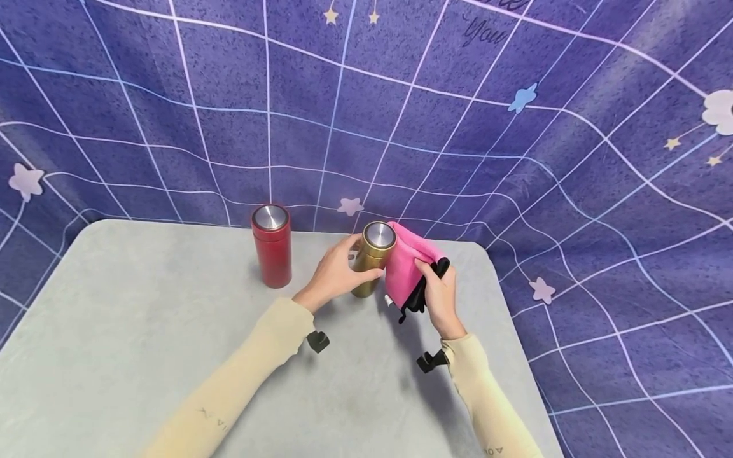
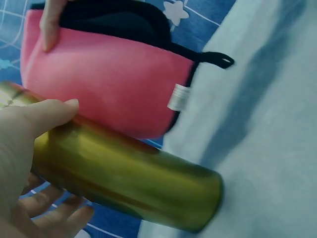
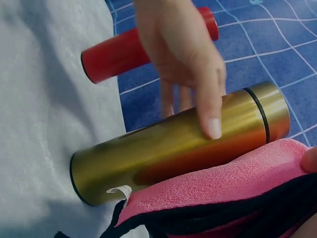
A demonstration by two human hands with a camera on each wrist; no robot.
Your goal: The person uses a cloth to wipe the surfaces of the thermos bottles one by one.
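A gold thermos (image 1: 366, 267) stands upright near the back of the table, with a brushed metal lid top and a dark ring below the lid. My left hand (image 1: 339, 270) holds it near the top, its thumb (image 3: 210, 114) across the near side and the other fingers behind. Against the thermos's right side lies a folded pink cloth (image 2: 114, 84) with black edging, a small black loop and a white tag. My right hand (image 1: 441, 296) grips that cloth by its black-edged side, thumb on the pink face. Part of the right hand's fingers is hidden behind the cloth.
A red thermos (image 1: 273, 248) with a metal lid top stands to the left of my left hand. The pale grey table (image 1: 143, 318) ends at a blue gridded curtain (image 1: 229, 114) with stars, which hangs behind and along the right side. Dark wrist mounts (image 1: 318, 341) stick out below both sleeves.
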